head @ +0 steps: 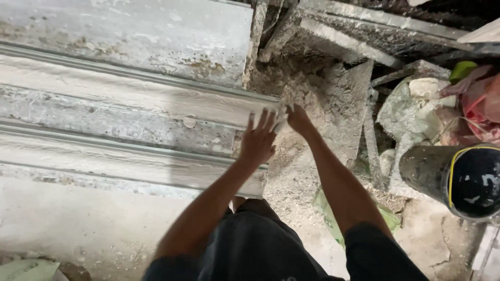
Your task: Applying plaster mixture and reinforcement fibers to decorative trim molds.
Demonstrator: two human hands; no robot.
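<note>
Left hand (259,139): fingers spread, flat on the end of the moulded plaster cornice (125,130), frame centre.
Right hand (298,118): grasping the cornice's end edge.
Cornice: spans left half.
Black bucket (458,179): right edge.

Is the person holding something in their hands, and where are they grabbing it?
The left hand lies flat, fingers spread, on the end of the grey moulded slab. The right hand touches its end corner; whether it grips cannot be told.
</note>
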